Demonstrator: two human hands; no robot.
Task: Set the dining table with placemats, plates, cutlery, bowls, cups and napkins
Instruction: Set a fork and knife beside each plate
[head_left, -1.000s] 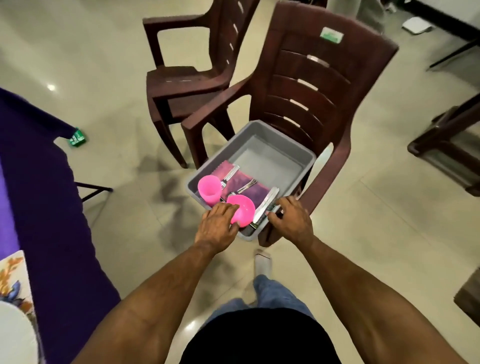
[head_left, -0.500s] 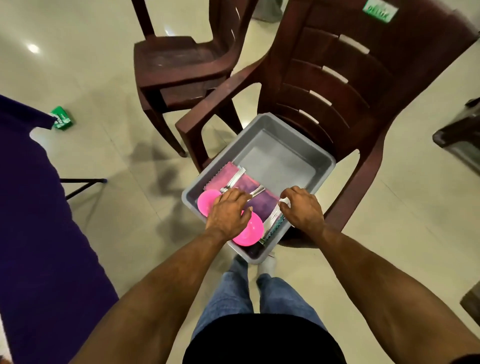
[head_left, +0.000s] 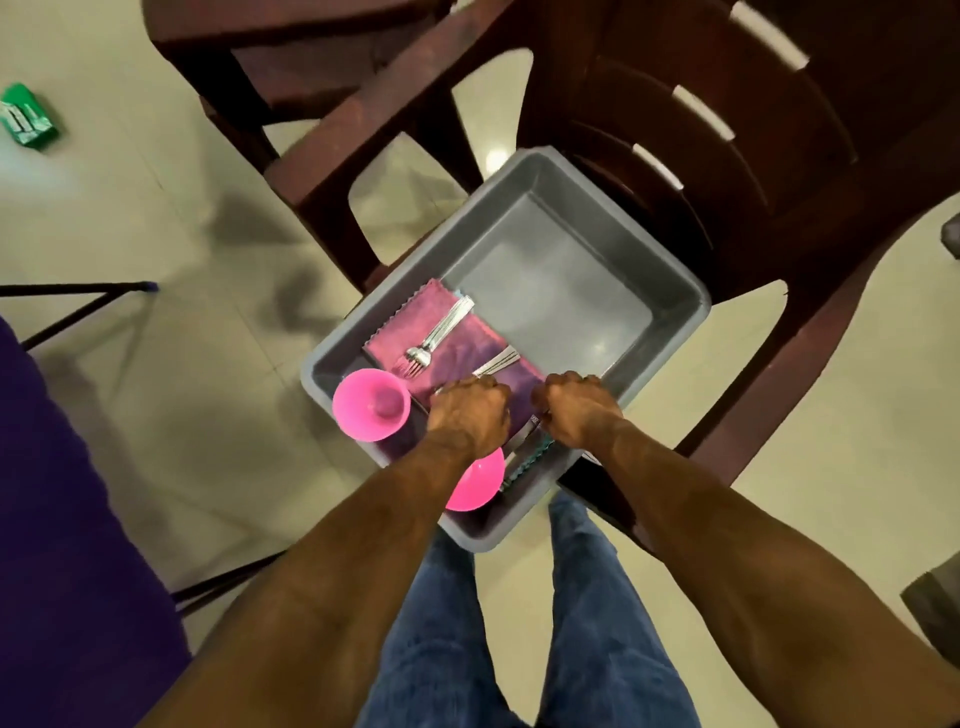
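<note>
Both hands have pushed deeper into the grey plastic tub (head_left: 670, 291) on the chair: left hand (head_left: 470, 413) and right hand (head_left: 579, 408) curl over cutlery on the purple cloth napkin (head_left: 457, 348), grip hidden, pickup likely next.

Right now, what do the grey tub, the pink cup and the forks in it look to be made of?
The grey rectangular tub looks like moulded plastic: smooth, dull sheen, rounded rim. The bright pink cup also seems plastic, evenly coloured and slightly glossy. The silvery forks look like polished metal, probably steel, with bright reflections. They lie on a purple-pink cloth, apparently woven fabric with a zigzag edge.
</note>
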